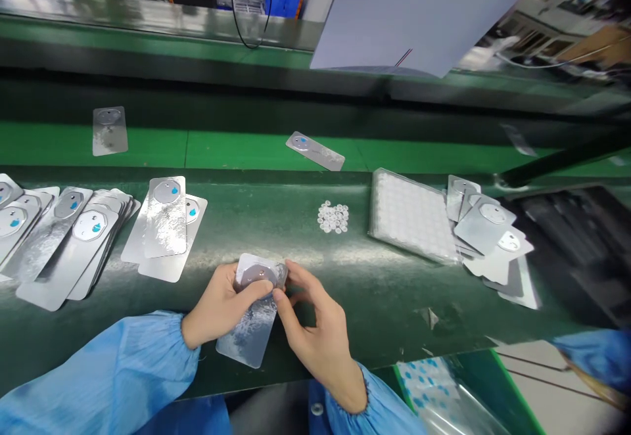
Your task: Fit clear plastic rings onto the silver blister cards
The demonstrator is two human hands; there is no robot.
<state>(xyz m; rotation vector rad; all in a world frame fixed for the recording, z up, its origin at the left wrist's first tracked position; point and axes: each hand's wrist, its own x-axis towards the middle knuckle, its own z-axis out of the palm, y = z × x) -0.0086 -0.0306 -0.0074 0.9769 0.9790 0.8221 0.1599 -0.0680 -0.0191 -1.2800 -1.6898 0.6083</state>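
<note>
My left hand point(221, 303) is closed around a silver metal plate point(251, 338) with rounded corners, its thumb lying across the round raised area near the top. The plate tilts slightly over the table's front part. At its upper right edge, the thumb and index finger of my right hand point(315, 323) close on a small glossy, see-through piece point(280, 275); I cannot make out exactly what it is. Beyond my hands lies a small heap of clear round discs point(334, 217). Left of them, a few similar plates point(166, 228) overlap, some with blue marks in their circles.
Fanned stacks of plates point(93, 231) lie at far left. A clear tray of white pieces point(411, 215) stands right, beside more plates point(486, 218). Single plates point(110, 131) rest on the green strip behind. A green bin point(473, 382) sits below the front edge; another person's blue sleeve point(599, 356) shows.
</note>
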